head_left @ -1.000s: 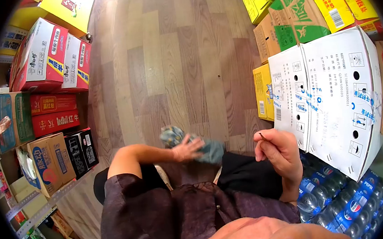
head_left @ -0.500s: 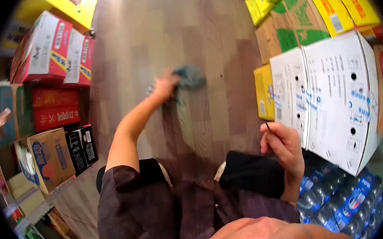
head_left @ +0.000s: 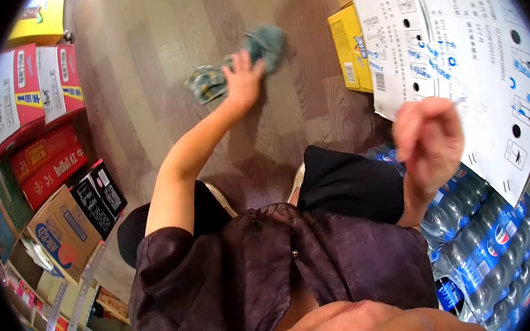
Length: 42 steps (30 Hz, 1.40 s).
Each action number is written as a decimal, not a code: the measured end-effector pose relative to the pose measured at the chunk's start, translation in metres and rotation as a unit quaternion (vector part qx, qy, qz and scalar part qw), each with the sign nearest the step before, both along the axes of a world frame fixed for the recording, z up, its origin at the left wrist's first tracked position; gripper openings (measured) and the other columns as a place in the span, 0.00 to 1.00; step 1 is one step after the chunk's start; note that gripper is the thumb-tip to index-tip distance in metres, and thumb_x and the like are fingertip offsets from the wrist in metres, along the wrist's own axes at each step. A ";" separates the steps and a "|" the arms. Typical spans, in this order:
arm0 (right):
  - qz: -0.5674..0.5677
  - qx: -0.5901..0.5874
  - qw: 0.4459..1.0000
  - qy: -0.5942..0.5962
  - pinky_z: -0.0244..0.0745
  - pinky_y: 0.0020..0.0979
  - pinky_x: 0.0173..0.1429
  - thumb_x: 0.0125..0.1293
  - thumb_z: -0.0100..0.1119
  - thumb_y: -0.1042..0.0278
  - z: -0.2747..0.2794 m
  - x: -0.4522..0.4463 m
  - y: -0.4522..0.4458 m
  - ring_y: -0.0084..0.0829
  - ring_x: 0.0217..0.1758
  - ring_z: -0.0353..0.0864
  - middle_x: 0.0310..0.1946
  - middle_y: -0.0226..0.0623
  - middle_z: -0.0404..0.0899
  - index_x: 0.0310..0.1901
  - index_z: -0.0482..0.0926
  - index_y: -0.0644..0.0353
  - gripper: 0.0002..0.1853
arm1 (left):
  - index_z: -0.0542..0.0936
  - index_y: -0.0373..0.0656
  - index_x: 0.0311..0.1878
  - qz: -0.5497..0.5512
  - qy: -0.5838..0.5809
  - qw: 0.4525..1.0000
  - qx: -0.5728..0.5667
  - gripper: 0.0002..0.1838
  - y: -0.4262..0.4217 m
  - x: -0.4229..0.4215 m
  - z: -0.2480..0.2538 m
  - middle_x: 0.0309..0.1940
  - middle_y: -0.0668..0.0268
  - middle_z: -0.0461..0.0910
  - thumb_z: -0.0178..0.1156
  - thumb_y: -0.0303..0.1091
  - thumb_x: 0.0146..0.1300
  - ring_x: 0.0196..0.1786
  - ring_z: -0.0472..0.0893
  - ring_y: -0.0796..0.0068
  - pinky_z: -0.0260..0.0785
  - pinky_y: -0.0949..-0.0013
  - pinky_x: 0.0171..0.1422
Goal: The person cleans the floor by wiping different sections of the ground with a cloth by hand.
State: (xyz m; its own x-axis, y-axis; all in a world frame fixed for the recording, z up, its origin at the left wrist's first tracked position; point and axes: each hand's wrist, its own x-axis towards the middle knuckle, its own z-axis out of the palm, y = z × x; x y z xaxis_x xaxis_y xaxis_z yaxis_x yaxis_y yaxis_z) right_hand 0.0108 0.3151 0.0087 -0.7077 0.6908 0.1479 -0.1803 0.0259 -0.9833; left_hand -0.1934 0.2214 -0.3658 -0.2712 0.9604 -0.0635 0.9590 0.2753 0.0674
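My left hand (head_left: 245, 83) lies with fingers spread on a crumpled grey-green cloth (head_left: 269, 42) on the wood-patterned floor (head_left: 156, 43). One plain part of the cloth bulges out to the right of the fingers, and a checked part shows to their left. Raised over the right knee is my right hand (head_left: 429, 137), in front of a white carton (head_left: 473, 43). Its fingers are curled together and blurred, and what they pinch is too small to make out.
Along the left stand red-and-white cartons (head_left: 13, 95), red boxes (head_left: 50, 164), a black box (head_left: 99, 197) and a brown carton (head_left: 65, 234) on shelving. At the right are a yellow box (head_left: 350, 50) and wrapped packs of dark bottles (head_left: 489, 247). My knees flank the floor's near part.
My left hand has pushed the cloth forward over the floor, away from my body. My right hand has moved up and to the right. The view has turned and shifted.
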 end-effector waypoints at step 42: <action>-0.040 0.007 0.993 0.112 0.52 0.20 0.21 0.77 0.38 0.63 0.009 0.031 0.009 0.15 0.13 0.53 0.10 0.19 0.60 0.52 0.71 0.64 0.15 | 0.74 0.62 0.62 0.828 -0.025 0.558 -0.041 0.21 -0.214 -0.245 -0.049 0.67 0.50 0.56 0.52 0.45 0.65 0.67 0.61 0.52 0.62 0.42 0.64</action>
State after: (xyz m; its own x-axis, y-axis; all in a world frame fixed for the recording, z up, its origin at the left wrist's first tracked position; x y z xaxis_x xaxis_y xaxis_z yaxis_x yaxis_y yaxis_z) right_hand 0.0414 0.3245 0.0175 -0.5985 0.7408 0.3049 -0.3911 0.0620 -0.9183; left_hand -0.4380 0.0076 -0.4146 -0.7783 -0.6127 -0.1368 -0.6191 0.7853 0.0051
